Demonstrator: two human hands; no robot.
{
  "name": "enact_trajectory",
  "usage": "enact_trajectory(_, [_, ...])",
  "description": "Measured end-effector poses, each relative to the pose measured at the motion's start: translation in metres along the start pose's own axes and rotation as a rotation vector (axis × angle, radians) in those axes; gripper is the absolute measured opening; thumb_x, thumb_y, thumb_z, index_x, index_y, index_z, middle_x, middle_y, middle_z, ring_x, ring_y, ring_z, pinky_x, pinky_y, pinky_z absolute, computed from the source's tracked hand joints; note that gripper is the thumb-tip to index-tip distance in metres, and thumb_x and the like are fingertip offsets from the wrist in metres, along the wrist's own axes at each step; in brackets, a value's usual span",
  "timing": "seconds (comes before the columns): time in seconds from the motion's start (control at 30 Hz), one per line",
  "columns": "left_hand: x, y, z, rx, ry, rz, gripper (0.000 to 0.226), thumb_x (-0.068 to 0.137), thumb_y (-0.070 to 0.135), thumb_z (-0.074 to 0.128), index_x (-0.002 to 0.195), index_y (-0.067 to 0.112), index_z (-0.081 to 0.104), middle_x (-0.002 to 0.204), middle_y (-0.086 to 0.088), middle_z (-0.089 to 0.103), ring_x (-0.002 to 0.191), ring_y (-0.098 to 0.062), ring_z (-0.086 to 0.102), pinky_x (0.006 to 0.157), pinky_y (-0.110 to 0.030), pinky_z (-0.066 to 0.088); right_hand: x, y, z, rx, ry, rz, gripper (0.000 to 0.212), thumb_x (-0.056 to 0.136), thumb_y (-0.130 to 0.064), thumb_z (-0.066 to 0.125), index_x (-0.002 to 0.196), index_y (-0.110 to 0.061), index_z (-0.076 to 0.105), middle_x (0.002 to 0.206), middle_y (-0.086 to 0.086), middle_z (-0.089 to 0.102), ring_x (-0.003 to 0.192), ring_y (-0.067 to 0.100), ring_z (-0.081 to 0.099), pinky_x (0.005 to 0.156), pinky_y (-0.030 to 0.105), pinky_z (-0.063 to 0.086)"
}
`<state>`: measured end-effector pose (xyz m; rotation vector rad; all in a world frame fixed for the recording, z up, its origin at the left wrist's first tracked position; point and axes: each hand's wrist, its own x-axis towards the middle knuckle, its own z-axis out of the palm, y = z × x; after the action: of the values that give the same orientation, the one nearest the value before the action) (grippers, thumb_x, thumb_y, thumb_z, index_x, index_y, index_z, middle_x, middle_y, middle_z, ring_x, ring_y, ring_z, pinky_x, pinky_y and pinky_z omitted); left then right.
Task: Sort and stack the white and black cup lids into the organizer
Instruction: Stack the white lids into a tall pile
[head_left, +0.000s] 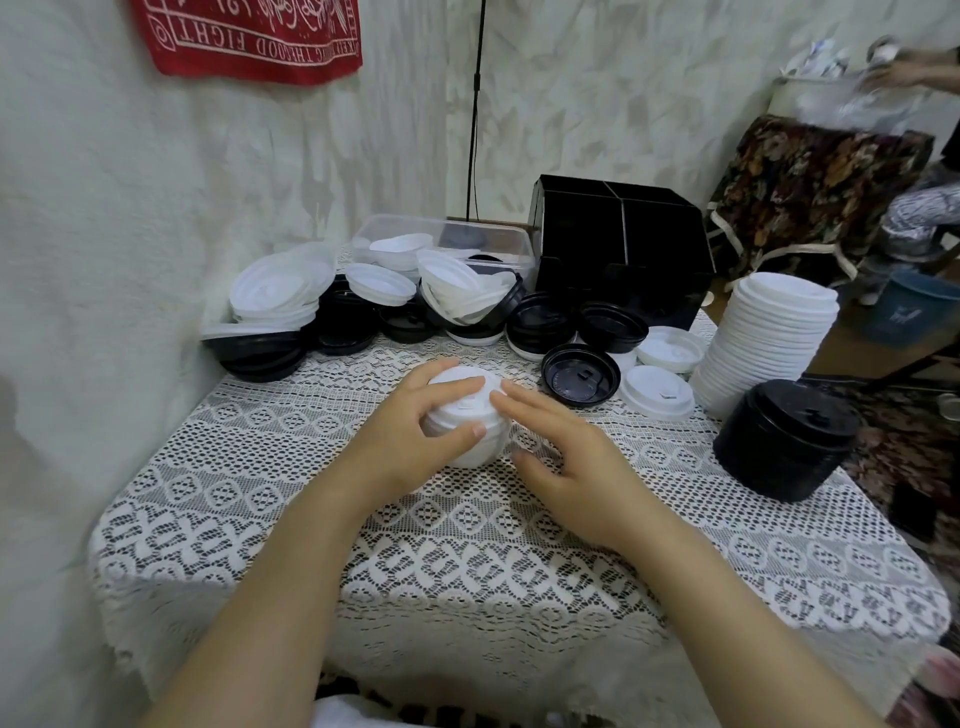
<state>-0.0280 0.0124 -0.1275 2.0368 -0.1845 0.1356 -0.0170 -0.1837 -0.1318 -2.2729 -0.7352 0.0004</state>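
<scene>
White lid stack (475, 449) sits gripped in left hand (410, 441), right hand (566, 467) spread against it; organizer (623, 244) seemingly empty, lid pile (457, 296) unsorted.

Person, two bare hands: left hand (410, 436) and right hand (566, 467), both over the lace tablecloth (467, 571). Left forearm (291, 571) and right forearm (701, 597) also bare, uncovered from the wrist to past the tablecloth's near edge, where the picture cuts them off. Upper arms out of view. Fingers slim. Nails short, rounded, plain; left thumbnail (478, 430) is clearest, near the tablecloth's middle. Soft white patch (358, 714) just below the tablecloth's near edge, between the forearms: maybe clothing, can't tell.
</scene>
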Motion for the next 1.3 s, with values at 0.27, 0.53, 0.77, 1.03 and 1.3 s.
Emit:
enact_trajectory(0.27, [-0.003, 0.001, 0.002, 0.031, 0.024, 0.006, 0.039, 0.087, 0.025, 0.067, 0.121, 0.041, 0.056, 0.136, 0.028, 0.030, 0.126, 0.001, 0.029, 0.099, -0.018, 0.029, 0.007, 0.032, -0.032, 0.033, 0.337, 0.192, 0.069, 0.093, -0.027, 0.060, 0.150, -0.030, 0.020, 0.153, -0.014, 0.022, 0.121, 0.016, 0.040, 0.114, 0.044, 0.032])
enact_trajectory(0.53, [-0.005, 0.001, 0.002, 0.033, 0.026, 0.009, 0.038, 0.088, 0.026, 0.065, 0.121, 0.042, 0.054, 0.135, 0.031, 0.030, 0.122, 0.005, 0.030, 0.081, 0.000, 0.028, 0.029, 0.074, -0.045, -0.261, 0.299, 0.530, 0.073, 0.090, -0.030, 0.056, 0.151, -0.013, 0.018, 0.155, 0.017, 0.020, 0.143, 0.034, 0.016, 0.117, 0.049, 0.019])
enact_trajectory(0.77, [-0.004, 0.001, 0.002, 0.032, 0.024, 0.009, 0.038, 0.089, 0.026, 0.065, 0.123, 0.041, 0.055, 0.139, 0.027, 0.029, 0.123, 0.004, 0.030, 0.080, 0.001, 0.031, 0.027, 0.069, -0.047, -0.561, 0.294, 0.540, 0.050, 0.091, -0.035, 0.049, 0.137, -0.016, 0.047, 0.142, 0.017, 0.037, 0.133, 0.034, 0.022, 0.108, 0.047, 0.025])
enact_trajectory(1.03, [-0.004, 0.001, 0.003, 0.014, 0.023, -0.005, 0.038, 0.088, 0.026, 0.065, 0.122, 0.041, 0.055, 0.138, 0.029, 0.030, 0.122, 0.003, 0.031, 0.082, -0.003, 0.029, 0.028, 0.070, -0.050, -0.385, 0.286, 0.613, 0.061, 0.089, -0.046, 0.052, 0.142, -0.018, 0.038, 0.144, 0.019, 0.034, 0.134, 0.035, 0.023, 0.107, 0.046, 0.026])
enact_trajectory(1.3, [-0.004, 0.001, 0.003, 0.011, 0.022, -0.011, 0.037, 0.088, 0.025, 0.065, 0.120, 0.041, 0.055, 0.140, 0.027, 0.029, 0.123, 0.002, 0.031, 0.086, -0.006, 0.028, 0.022, 0.065, -0.049, -0.267, 0.239, 0.547, 0.076, 0.085, -0.045, 0.058, 0.149, -0.016, 0.028, 0.150, 0.015, 0.034, 0.139, 0.035, 0.027, 0.112, 0.047, 0.026])
